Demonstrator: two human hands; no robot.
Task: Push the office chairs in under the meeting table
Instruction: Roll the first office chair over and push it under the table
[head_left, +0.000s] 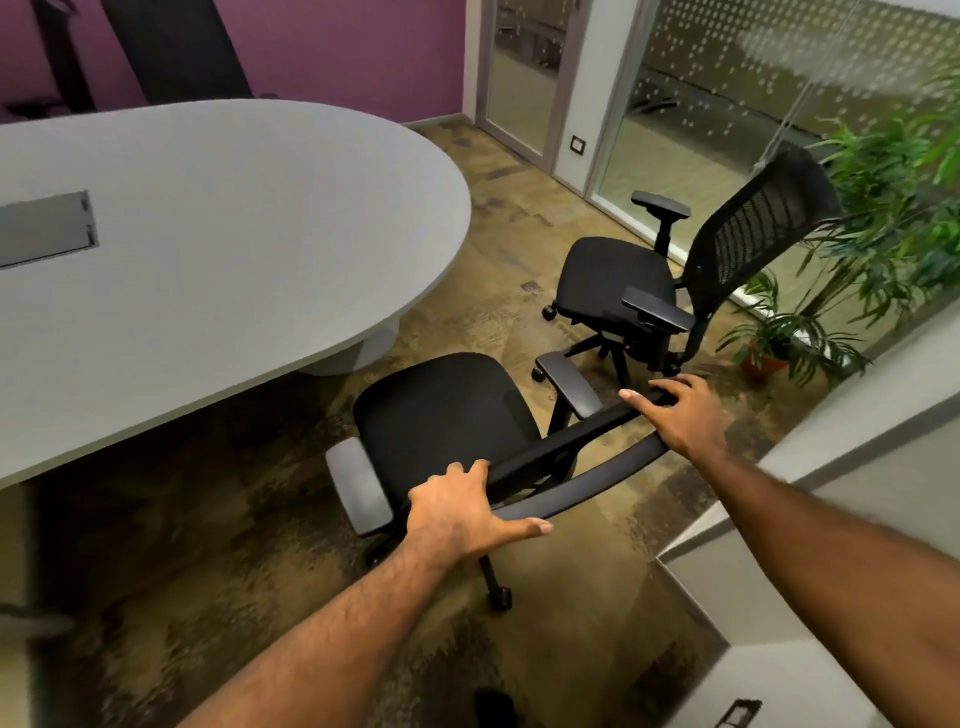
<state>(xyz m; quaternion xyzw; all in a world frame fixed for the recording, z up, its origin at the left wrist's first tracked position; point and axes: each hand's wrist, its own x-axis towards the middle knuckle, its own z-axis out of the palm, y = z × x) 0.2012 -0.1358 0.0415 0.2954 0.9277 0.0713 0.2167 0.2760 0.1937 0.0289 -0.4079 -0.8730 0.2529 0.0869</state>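
A black office chair (447, 410) stands just off the rounded end of the grey oval meeting table (249, 234), its seat facing the table edge. My left hand (462, 512) grips the left end of the chair's backrest top rail. My right hand (680, 410) rests curled over the right end of the same rail. A second black office chair (618, 280) with a mesh back stands farther right, away from the table, near the glass wall.
Potted green plants (779, 338) stand behind the second chair at the right. A glass partition and door (519, 78) run along the back right. A grey wall corner (810, 519) juts in at the lower right. Patterned brown carpet (493, 301) lies between chairs and table.
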